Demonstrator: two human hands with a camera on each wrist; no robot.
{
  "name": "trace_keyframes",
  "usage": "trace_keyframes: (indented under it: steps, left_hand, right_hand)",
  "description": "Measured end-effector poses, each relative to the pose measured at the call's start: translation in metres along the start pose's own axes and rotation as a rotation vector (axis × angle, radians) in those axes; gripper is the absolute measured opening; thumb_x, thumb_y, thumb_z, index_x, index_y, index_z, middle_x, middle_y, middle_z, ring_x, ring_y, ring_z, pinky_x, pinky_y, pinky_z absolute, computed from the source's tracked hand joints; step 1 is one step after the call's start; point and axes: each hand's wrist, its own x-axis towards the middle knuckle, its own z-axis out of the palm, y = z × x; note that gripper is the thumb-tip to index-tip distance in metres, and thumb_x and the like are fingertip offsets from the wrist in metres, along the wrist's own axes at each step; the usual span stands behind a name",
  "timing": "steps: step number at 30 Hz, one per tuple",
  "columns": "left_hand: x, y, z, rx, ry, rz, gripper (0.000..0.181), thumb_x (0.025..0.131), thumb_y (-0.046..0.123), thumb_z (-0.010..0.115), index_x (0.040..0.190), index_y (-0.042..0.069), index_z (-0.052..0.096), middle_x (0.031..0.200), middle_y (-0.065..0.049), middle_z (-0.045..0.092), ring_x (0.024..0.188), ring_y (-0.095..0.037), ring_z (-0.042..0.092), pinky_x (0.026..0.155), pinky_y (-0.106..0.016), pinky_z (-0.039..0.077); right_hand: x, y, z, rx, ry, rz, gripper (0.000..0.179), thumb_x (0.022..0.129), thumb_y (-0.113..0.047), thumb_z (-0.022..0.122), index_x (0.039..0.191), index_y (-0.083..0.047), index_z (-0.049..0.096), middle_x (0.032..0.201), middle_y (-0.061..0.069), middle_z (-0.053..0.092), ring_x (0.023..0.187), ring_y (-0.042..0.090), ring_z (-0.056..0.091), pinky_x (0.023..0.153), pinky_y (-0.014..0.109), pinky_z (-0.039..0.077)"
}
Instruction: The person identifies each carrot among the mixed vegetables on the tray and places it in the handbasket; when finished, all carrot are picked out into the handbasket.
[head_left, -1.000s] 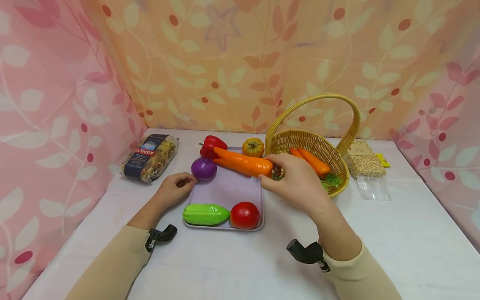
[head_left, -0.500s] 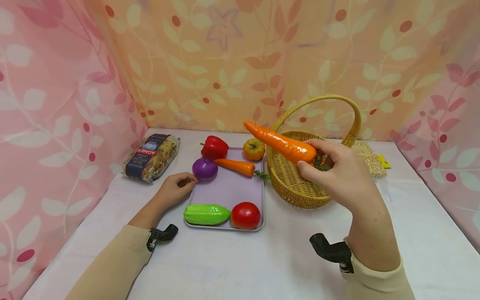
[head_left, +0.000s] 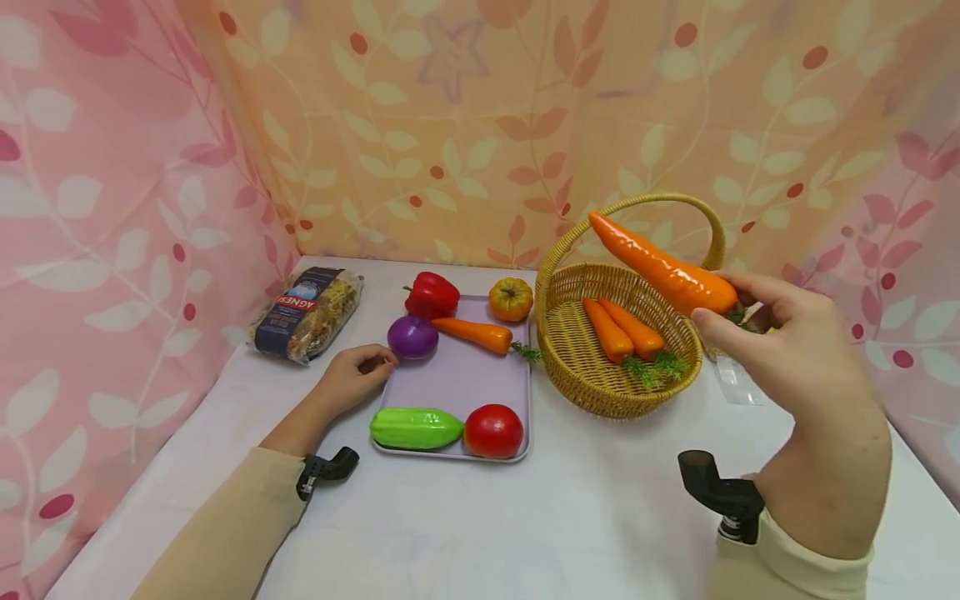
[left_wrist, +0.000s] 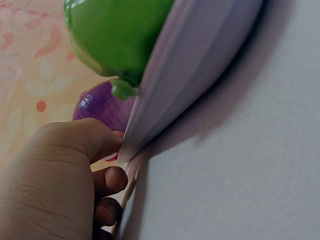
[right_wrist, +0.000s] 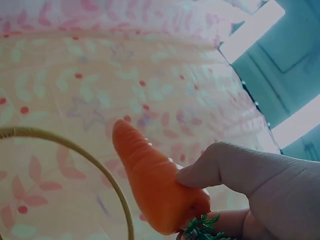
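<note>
My right hand (head_left: 806,354) pinches a large orange carrot (head_left: 667,267) by its thick leafy end, tip pointing up and left. The carrot is raised above the right side of the wicker basket (head_left: 592,400); in the right wrist view, the thumb presses on its side. Two more carrots (head_left: 609,332) lie in the basket. My left hand (head_left: 356,379) rests at the left edge of the lilac tray (head_left: 450,386), thumb and curled fingers at its rim. A smaller carrot (head_left: 476,335) lies on the tray beside a purple onion (head_left: 412,337).
The tray also bears a red bell pepper (head_left: 432,295), a small pumpkin (head_left: 511,300), a tomato (head_left: 493,431) and a ridged green vegetable (head_left: 417,428). A pasta bag (head_left: 307,312) lies at the left. The basket's tall handle (head_left: 551,258) arches up. My right hand mostly hides a grain bag.
My right hand has lifted the large carrot off the tray and carried it right and up, past the basket. The smaller carrot stays on the tray. My left hand has not moved.
</note>
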Motion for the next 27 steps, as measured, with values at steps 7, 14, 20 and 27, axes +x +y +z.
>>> trace_keyframes:
  steps: [7,14,20,27]
  left_hand:
    - [0.001,0.0,0.0,0.004,0.001,0.004,0.01,0.099,0.013,0.067,0.106,0.012,0.075,0.099,-0.004,0.068,0.088,-0.022,0.055,0.078,-0.035,0.047]
    - [0.0,0.001,-0.001,0.004,0.004,-0.005,0.01,0.099,0.014,0.067,0.106,0.012,0.075,0.103,-0.004,0.069,0.088,-0.023,0.055,0.077,-0.033,0.047]
    - [0.001,0.001,-0.001,-0.005,0.001,0.012,0.01,0.1,0.012,0.067,0.106,0.011,0.075,0.104,-0.005,0.07,0.088,-0.022,0.055,0.077,-0.033,0.047]
    - [0.0,0.0,0.0,-0.007,-0.004,0.02,0.01,0.1,0.011,0.067,0.106,0.01,0.075,0.105,-0.006,0.07,0.088,-0.022,0.055,0.077,-0.031,0.047]
  right_hand:
    - [0.0,0.023,-0.018,-0.064,0.073,0.106,0.056,0.095,-0.043,0.071,0.142,-0.014,0.061,0.086,-0.01,0.055,0.075,0.014,0.045,0.055,0.03,0.036]
    - [0.008,0.035,-0.022,-0.211,0.029,0.198,0.067,0.098,-0.051,0.061,0.144,-0.003,0.056,0.112,0.02,0.057,0.091,0.031,0.044,0.063,0.04,0.037]
    - [0.02,0.038,-0.012,-0.257,-0.052,0.229,0.073,0.099,-0.056,0.054,0.142,0.002,0.053,0.118,0.028,0.057,0.097,0.042,0.047,0.065,0.046,0.038]
    - [0.039,0.04,0.014,-0.302,-0.094,0.166,0.066,0.098,-0.054,0.054,0.137,-0.001,0.06,0.11,0.025,0.065,0.092,0.042,0.053,0.065,0.048,0.043]
